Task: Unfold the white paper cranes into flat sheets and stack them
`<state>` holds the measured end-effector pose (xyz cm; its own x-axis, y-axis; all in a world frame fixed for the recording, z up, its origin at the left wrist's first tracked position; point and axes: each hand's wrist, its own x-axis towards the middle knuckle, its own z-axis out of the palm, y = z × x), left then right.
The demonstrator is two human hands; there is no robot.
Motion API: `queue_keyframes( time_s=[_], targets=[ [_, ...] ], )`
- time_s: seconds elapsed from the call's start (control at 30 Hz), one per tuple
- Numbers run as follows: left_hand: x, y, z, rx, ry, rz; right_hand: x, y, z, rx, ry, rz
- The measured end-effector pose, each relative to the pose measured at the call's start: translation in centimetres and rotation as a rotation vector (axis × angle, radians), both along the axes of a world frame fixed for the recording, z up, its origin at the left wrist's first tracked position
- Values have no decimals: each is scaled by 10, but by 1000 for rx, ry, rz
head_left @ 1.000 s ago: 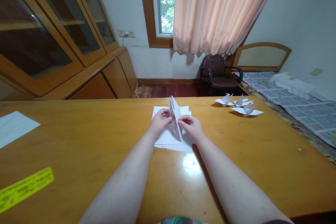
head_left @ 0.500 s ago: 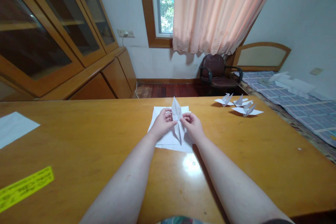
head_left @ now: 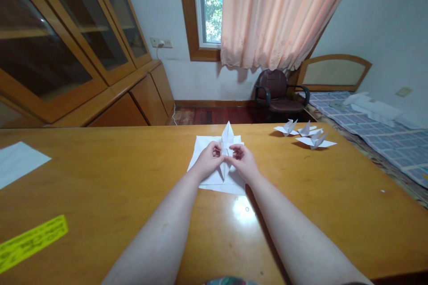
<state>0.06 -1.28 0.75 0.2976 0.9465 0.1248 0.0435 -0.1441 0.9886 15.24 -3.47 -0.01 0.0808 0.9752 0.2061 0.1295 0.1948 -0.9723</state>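
Note:
A half-folded white paper figure (head_left: 227,139) with a pointed tip stands upright between my two hands, above a small stack of white paper sheets (head_left: 200,151) on the wooden table (head_left: 100,173). My left hand (head_left: 207,160) pinches the figure's left side, fingers closed on it. From the other side my right hand (head_left: 243,160) pinches it the same way. Its lower point hangs between my thumbs, partly hidden.
Three folded paper cranes (head_left: 306,133) sit at the table's far right. A white sheet (head_left: 18,162) lies at the left edge, a yellow strip (head_left: 31,242) nearer me. Beyond the table stand wooden cabinets (head_left: 83,53), a dark chair (head_left: 276,91) and a bed (head_left: 384,133).
The paper figure has been turned from edge-on to face me and its flaps pressed in closer; both hands have drawn nearer together around its middle.

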Motion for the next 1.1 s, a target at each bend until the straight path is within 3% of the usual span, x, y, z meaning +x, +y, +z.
queue_keyframes(
  time_s=[0.23,0.37,0.5,0.7,1.1],
  targets=[
    [-3,4,-1,-42,-73,-21,1,2,0,-21,-17,-78],
    [-4,4,-1,-104,-65,28,1,2,0,13,-30,-64],
    [-3,1,3,-155,-96,-9,1,0,1,33,-16,-53],
    [-6,1,3,-150,-102,-48,0,0,3,35,30,-48],
    [-7,9,-3,-60,-110,44,2,4,-8,8,-47,-85]
  ],
)
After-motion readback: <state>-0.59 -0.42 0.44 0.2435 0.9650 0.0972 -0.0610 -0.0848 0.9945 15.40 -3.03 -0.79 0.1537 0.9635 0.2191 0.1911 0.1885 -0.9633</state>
